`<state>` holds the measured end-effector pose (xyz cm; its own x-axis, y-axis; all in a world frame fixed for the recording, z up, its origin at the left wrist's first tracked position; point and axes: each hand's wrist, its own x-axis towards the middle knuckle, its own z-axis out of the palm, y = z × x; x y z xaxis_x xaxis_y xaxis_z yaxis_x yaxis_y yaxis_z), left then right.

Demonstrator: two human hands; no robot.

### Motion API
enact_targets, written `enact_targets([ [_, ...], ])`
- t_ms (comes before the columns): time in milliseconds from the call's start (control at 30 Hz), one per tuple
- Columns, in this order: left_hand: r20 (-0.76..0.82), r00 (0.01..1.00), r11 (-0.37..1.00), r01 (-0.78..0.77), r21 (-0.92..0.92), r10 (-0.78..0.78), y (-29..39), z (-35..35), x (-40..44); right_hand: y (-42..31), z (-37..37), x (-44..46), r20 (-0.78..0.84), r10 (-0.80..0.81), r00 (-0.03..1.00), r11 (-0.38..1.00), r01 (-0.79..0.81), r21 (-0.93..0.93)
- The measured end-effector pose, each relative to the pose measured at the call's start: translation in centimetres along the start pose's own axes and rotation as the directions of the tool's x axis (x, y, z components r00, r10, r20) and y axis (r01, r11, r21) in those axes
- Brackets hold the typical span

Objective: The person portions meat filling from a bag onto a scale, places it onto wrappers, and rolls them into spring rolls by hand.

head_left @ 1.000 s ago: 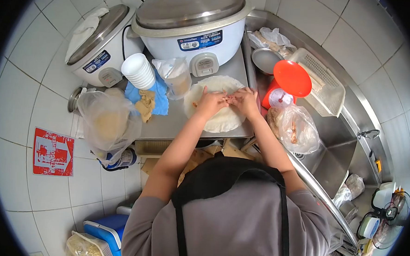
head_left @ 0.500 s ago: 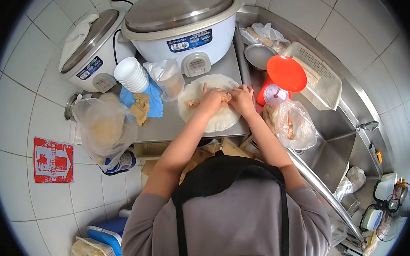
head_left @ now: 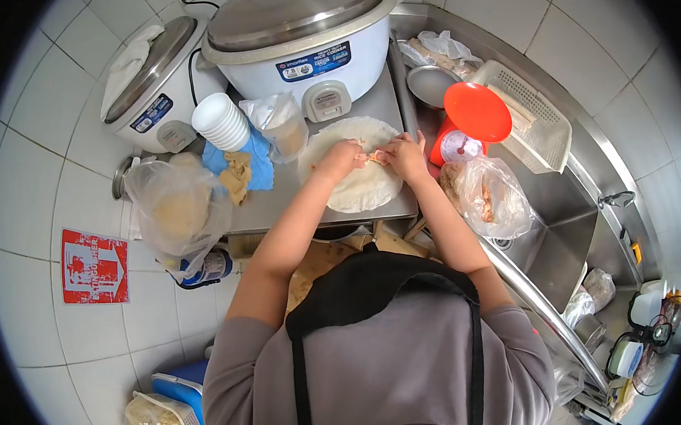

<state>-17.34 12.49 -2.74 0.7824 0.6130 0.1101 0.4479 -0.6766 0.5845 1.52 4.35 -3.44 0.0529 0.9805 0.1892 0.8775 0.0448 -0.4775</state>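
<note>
A round, pale, thin wrapper sheet lies on the steel counter. Over its upper left part is my left hand, its fingers curled on an orange-pink filling. My right hand pinches the other end of that filling near the sheet's right edge. The filling lies across the sheet between both hands, and a small bit shows left of my left hand. Left of the sheet stand a clear plastic bag and stacked white tubs.
Two rice cookers stand behind. A red scale, a bag with orange-pink contents, a white basket and a metal pan sit at the right by the sink. A blue cloth is at left.
My left hand has shifted and its fingers have curled in more on the filling. My right hand stays near the right edge. The view has moved slightly.
</note>
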Motion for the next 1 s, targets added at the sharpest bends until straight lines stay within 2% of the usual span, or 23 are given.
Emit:
enact_targets([
  [67, 0.05, 0.998, 0.999, 0.024, 0.024, -0.025, -0.2, -0.2, 0.1, 0.6, 0.4, -0.2, -0.032, -0.01, 0.999, 1.0, 0.011, 0.025],
  [167, -0.179, 0.984, 0.997, -0.034, -0.075, 0.02, -1.1, 0.8, -0.2, 0.8, 0.0, -0.6, -0.078, 0.02, 0.997, 0.974, -0.002, 0.228],
  [267, -0.235, 0.97, 0.995, -0.078, -0.066, 0.06, 0.4, -0.1, -0.8, -0.8, -0.7, -0.6, -0.013, -0.025, 1.0, 1.0, 0.025, -0.005],
  [367, -0.065, 0.998, 0.999, 0.026, 0.02, -0.025, 0.0, -0.9, -1.2, -2.0, 0.1, 0.1, -0.044, -0.037, 0.998, 0.994, 0.033, -0.106],
  [500, -0.048, 0.997, 0.997, 0.061, 0.05, -0.059, -0.4, -1.0, -1.2, -2.5, 0.4, 0.4, -0.023, -0.054, 0.998, 0.978, 0.048, -0.203],
  [600, -0.11, 0.994, 1.0, -0.002, 0.013, 0.003, -0.9, -1.5, -1.7, -3.4, 0.0, 0.1, -0.122, -0.005, 0.993, 0.981, -0.018, -0.191],
  [667, -0.182, 0.981, 0.998, -0.059, 0.002, 0.059, -1.1, -1.9, -2.8, -4.2, -0.8, 0.6, -0.078, -0.029, 0.997, 0.982, 0.014, -0.186],
  [800, -0.064, 0.997, 0.997, 0.051, 0.056, -0.048, -1.9, -2.3, -2.9, -5.1, 2.0, 1.4, 0.013, -0.14, 0.99, 0.978, 0.141, -0.154],
  [867, -0.052, 0.996, 0.997, 0.076, 0.028, -0.075, -2.3, -2.9, -3.0, -5.1, 2.3, 1.7, 0.038, -0.122, 0.992, 0.973, 0.127, -0.191],
  [967, -0.162, 0.979, 0.993, -0.115, 0.039, 0.12, -2.2, -3.4, -3.8, -5.4, 1.6, 1.3, 0.057, -0.113, 0.992, 0.973, 0.122, -0.198],
  [1000, -0.141, 0.985, 0.995, -0.098, 0.012, 0.099, -2.7, -3.4, -3.9, -5.6, 1.4, 1.3, 0.059, -0.116, 0.991, 0.973, 0.125, -0.192],
])
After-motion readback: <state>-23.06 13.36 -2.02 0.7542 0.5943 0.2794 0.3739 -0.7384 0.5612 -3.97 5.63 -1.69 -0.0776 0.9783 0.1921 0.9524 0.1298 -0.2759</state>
